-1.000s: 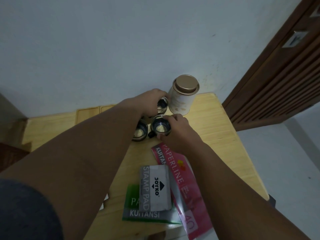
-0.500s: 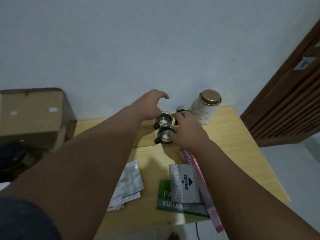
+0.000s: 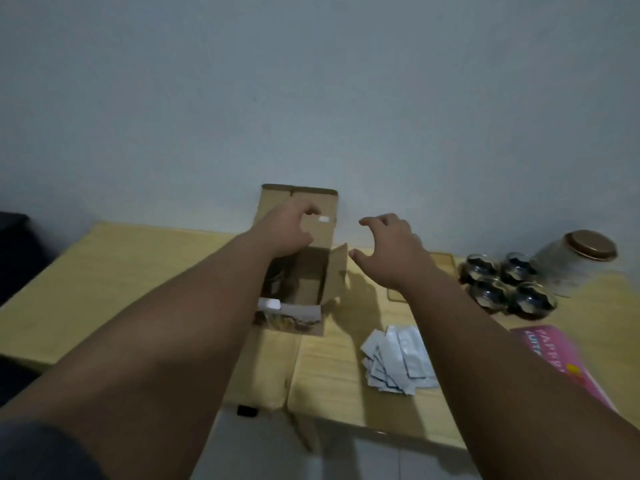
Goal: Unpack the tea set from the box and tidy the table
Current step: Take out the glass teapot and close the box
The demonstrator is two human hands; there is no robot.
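- The cardboard box (image 3: 313, 271) stands open on the wooden table (image 3: 104, 271), near the table's far edge by the pale wall (image 3: 311, 81), with its flaps up.
- Something dark (image 3: 275, 278) sits inside the box on its left side; it is too dim to tell what it is.
- The left hand (image 3: 287, 230) is at the box's far flap, fingers curled over the flap's edge; whether it grips the flap firmly cannot be told.
- The right hand (image 3: 391, 251) hovers just to the right of the box, fingers spread and bent, holding nothing and touching nothing.
- 4 small dark glass cups (image 3: 505, 285) stand in a tight cluster at the right of the table, well apart from the box.
- A round tin (image 3: 575, 265) with a bronze-coloured lid stands just beyond the cups, next to them at the far right.
- A loose pile of white sachets (image 3: 398, 358) lies on the table in front of the box and to its right, under the right forearm's line.
- A pink book (image 3: 554, 355) lies at the table's right front edge, partly hidden by the right arm.
- A dark sleeve (image 3: 41, 448) shows at the lower left corner.
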